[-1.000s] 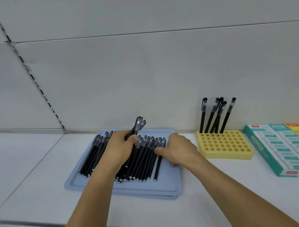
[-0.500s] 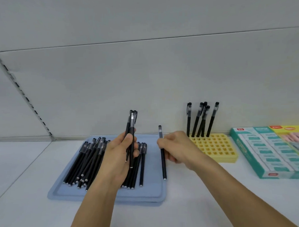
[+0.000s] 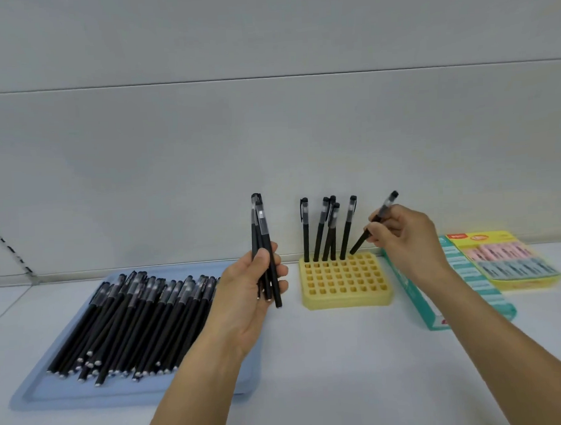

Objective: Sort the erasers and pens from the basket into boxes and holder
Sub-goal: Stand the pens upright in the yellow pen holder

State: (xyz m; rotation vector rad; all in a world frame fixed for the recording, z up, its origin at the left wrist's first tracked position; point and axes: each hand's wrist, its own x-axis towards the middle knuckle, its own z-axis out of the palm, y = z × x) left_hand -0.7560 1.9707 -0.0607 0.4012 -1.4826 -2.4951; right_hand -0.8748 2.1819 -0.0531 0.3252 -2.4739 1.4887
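Note:
Several black pens [image 3: 132,318] lie in a heap on the pale blue tray [image 3: 145,390] at the left. My left hand [image 3: 247,297] grips a small upright bundle of black pens [image 3: 262,242] between the tray and the holder. The yellow holder [image 3: 346,281] has a grid of holes, and several pens [image 3: 326,229] stand in its back row. My right hand [image 3: 402,236] pinches a single black pen [image 3: 382,212], tilted, its lower tip just above the back row's right end.
A teal box of erasers [image 3: 468,278] lies right of the holder, partly under my right arm. Beside it sits a yellow box with pink and blue erasers [image 3: 512,260]. A grey wall closes the back of the white shelf [image 3: 344,370].
My right hand carried the single pen from over the tray rightward to the holder's back row. My left hand rose with its bundle and shifted right of the heap.

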